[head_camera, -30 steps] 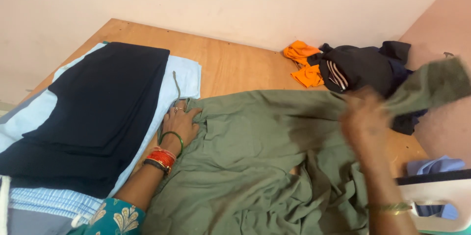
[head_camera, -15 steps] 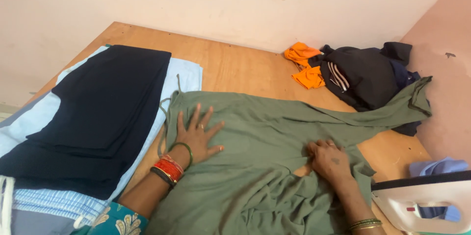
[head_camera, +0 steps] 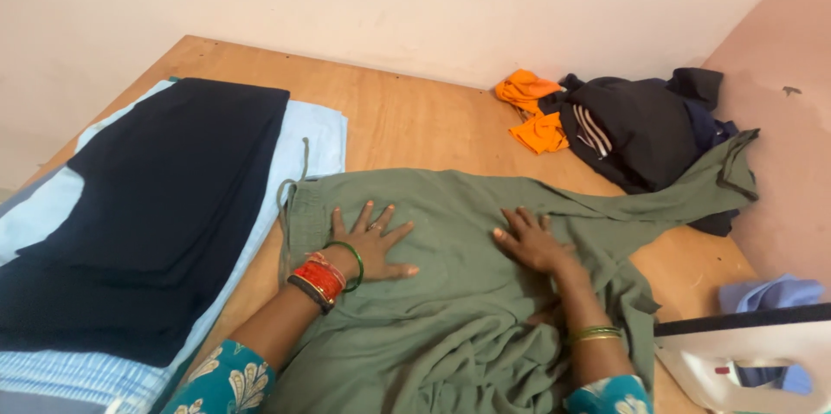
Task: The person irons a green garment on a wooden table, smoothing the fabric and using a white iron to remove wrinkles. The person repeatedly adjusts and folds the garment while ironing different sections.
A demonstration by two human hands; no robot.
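Olive-green garment [head_camera: 485, 293] is lying spread across the near half of the wooden table [head_camera: 415, 120], bunched in folds toward the near edge, one long part trailing out to the right toward the wall. A drawstring cord [head_camera: 293, 180] is hanging off its left edge.

Left hand [head_camera: 368, 241] is pressing flat on the left part of the garment, fingers splayed, grip released, holding nothing. Red and green bangles [head_camera: 325, 271] are sitting at that wrist.

Right hand [head_camera: 530, 241] is resting palm-down on the middle of the garment, fingers stretched toward the left hand, grip likewise released. Thin bangles [head_camera: 594, 333] are showing on the forearm. The two hands are lying near each other, not touching.

Left of the garment, a dark navy cloth [head_camera: 156, 206] is lying folded on top of a light blue cloth [head_camera: 316, 133], just beside the green fabric's left edge.

Far right corner: an orange cloth [head_camera: 532, 111] is sitting against a heap of dark clothes [head_camera: 640, 128]; the green garment's trailing end is reaching that heap.

Near right corner: a white iron [head_camera: 753, 358] is partly in view, with a pale blue cloth [head_camera: 766, 293] behind it.
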